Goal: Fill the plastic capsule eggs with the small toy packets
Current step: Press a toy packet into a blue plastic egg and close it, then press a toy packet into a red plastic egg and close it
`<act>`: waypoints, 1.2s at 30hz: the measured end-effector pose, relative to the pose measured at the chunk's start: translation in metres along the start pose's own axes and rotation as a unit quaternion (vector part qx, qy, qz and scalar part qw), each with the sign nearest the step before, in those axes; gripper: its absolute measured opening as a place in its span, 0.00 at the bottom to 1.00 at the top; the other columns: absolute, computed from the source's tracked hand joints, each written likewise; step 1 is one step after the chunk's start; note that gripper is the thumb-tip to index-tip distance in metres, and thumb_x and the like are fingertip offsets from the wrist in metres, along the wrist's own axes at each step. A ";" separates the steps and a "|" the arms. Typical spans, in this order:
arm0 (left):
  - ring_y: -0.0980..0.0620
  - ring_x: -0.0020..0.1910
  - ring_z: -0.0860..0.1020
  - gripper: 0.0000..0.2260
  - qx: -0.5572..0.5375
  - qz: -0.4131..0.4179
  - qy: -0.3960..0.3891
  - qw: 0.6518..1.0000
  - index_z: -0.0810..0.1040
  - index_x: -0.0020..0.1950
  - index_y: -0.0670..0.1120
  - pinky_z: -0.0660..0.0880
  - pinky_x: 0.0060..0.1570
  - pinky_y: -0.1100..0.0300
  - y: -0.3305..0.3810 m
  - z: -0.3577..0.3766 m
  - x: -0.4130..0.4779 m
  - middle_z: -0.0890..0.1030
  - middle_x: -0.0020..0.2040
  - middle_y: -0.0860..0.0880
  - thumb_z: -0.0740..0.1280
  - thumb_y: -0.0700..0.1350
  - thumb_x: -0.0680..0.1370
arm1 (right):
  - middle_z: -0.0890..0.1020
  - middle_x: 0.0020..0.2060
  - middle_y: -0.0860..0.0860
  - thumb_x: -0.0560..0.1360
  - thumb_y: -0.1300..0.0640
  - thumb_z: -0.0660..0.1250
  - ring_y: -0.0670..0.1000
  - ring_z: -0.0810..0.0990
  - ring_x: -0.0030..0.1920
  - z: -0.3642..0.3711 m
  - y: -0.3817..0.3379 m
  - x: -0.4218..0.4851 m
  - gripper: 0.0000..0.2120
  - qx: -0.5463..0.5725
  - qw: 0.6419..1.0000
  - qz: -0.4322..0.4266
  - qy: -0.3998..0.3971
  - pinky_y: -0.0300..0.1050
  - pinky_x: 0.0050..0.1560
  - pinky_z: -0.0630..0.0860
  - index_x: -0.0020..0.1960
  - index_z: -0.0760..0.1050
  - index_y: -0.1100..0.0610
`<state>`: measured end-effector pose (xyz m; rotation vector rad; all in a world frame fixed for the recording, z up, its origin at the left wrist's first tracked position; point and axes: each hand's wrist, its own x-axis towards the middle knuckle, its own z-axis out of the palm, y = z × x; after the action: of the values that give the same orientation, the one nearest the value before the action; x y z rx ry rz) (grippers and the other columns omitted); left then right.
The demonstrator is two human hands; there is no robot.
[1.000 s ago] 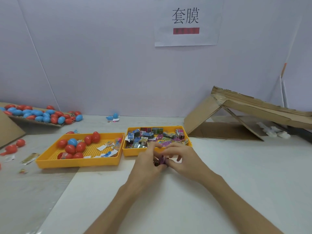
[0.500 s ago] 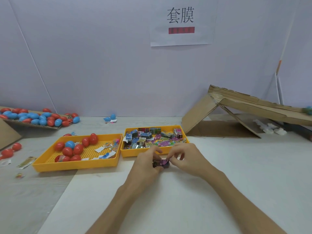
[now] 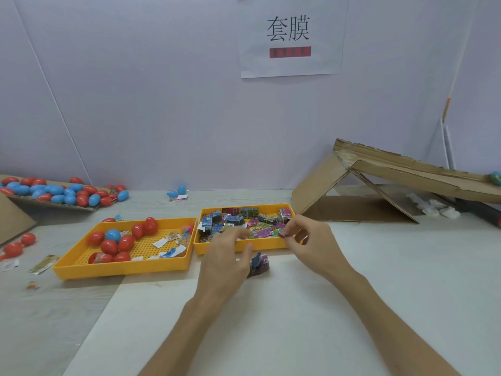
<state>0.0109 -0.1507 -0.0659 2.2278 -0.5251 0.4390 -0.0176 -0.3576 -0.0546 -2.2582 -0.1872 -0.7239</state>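
Note:
A small blue and purple toy packet [image 3: 259, 263] lies on the white table in front of a yellow tray [image 3: 271, 245] filled with several toy packets [image 3: 238, 219]. My left hand [image 3: 226, 257] hovers just left of the lying packet, its fingers loosely spread and blurred, its thumb close to the packet. Over the tray's front right corner, my right hand [image 3: 310, 240] pinches a small purple piece [image 3: 286, 235] between thumb and forefinger. A second yellow tray [image 3: 122, 270] to the left holds several red and blue capsule eggs [image 3: 113, 241] and paper scraps.
A cardboard sheet [image 3: 48, 204] at the far left carries several more red and blue eggs, with loose ones [image 3: 19, 245] on the table. A folded cardboard ramp [image 3: 379, 185] stands at the right. A paper sign [image 3: 290, 36] hangs on the back wall.
My hands were together working on one packet. They have parted: my right hand rose to the right with a small piece, and the packet now lies on the table by my left hand.

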 end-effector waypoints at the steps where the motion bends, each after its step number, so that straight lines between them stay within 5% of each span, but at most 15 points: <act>1: 0.57 0.62 0.74 0.11 0.027 0.001 0.027 0.999 0.79 0.63 0.53 0.72 0.60 0.58 -0.002 -0.001 0.002 0.80 0.59 0.58 0.68 0.46 0.81 | 0.81 0.37 0.40 0.72 0.62 0.73 0.45 0.80 0.36 0.001 0.000 0.000 0.14 -0.004 1.000 -0.002 -0.002 0.30 0.36 0.71 0.39 0.74 0.45; 8: 0.49 0.77 0.61 0.18 0.193 -0.102 0.018 0.976 0.71 0.74 0.55 0.57 0.74 0.45 -0.022 -0.010 0.012 0.69 0.76 0.52 0.59 0.53 0.84 | 0.81 0.39 0.36 0.73 0.61 0.74 0.45 0.79 0.36 0.003 0.002 -0.001 0.12 -0.003 1.000 0.004 0.000 0.30 0.37 0.71 0.41 0.75 0.46; 12: 0.48 0.74 0.65 0.15 0.226 -0.125 0.117 0.959 0.79 0.67 0.55 0.59 0.70 0.43 -0.023 -0.026 0.014 0.72 0.74 0.49 0.63 0.53 0.82 | 0.80 0.40 0.35 0.75 0.60 0.73 0.44 0.78 0.36 0.003 0.000 -0.001 0.12 -0.006 1.000 0.009 0.001 0.30 0.37 0.71 0.41 0.75 0.44; 18: 0.41 0.77 0.59 0.19 0.200 -0.297 0.215 0.909 0.76 0.70 0.50 0.54 0.72 0.36 -0.057 -0.084 0.017 0.67 0.76 0.41 0.68 0.48 0.79 | 0.82 0.37 0.39 0.75 0.59 0.73 0.44 0.78 0.37 0.003 -0.001 -0.002 0.08 -0.005 1.000 0.022 -0.003 0.29 0.37 0.71 0.43 0.78 0.48; 22: 0.42 0.77 0.59 0.24 0.177 -0.385 0.127 0.897 0.73 0.74 0.52 0.55 0.73 0.35 -0.077 -0.107 0.014 0.64 0.78 0.45 0.70 0.48 0.77 | 0.82 0.38 0.40 0.75 0.59 0.73 0.42 0.79 0.40 0.004 -0.002 -0.003 0.08 -0.007 0.999 0.027 -0.022 0.30 0.38 0.72 0.43 0.78 0.47; 25: 0.42 0.73 0.64 0.19 0.180 -0.396 0.085 0.896 0.78 0.68 0.55 0.55 0.72 0.35 -0.075 -0.103 0.019 0.70 0.73 0.48 0.71 0.43 0.77 | 0.82 0.37 0.40 0.75 0.59 0.73 0.42 0.78 0.38 0.004 -0.004 -0.001 0.10 -0.007 1.000 0.013 -0.021 0.30 0.37 0.72 0.42 0.77 0.45; 31: 0.40 0.63 0.73 0.11 0.159 -0.376 0.128 0.904 0.84 0.50 0.56 0.65 0.68 0.39 -0.079 -0.098 0.016 0.82 0.56 0.47 0.69 0.40 0.75 | 0.81 0.38 0.39 0.74 0.60 0.73 0.45 0.77 0.35 0.005 -0.004 -0.003 0.10 0.008 1.000 0.007 -0.021 0.33 0.36 0.72 0.41 0.77 0.46; 36: 0.42 0.59 0.76 0.04 0.137 -0.348 0.164 0.913 0.86 0.45 0.54 0.71 0.52 0.49 -0.078 -0.095 0.014 0.85 0.50 0.49 0.74 0.44 0.76 | 0.81 0.38 0.37 0.74 0.60 0.74 0.44 0.77 0.35 0.005 -0.007 -0.003 0.10 0.008 1.000 0.005 -0.028 0.31 0.36 0.72 0.41 0.77 0.48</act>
<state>0.0486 -0.0348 -0.0480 2.3487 0.5345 0.5038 -0.0205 -0.3485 -0.0551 -2.2642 -0.2072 -0.6515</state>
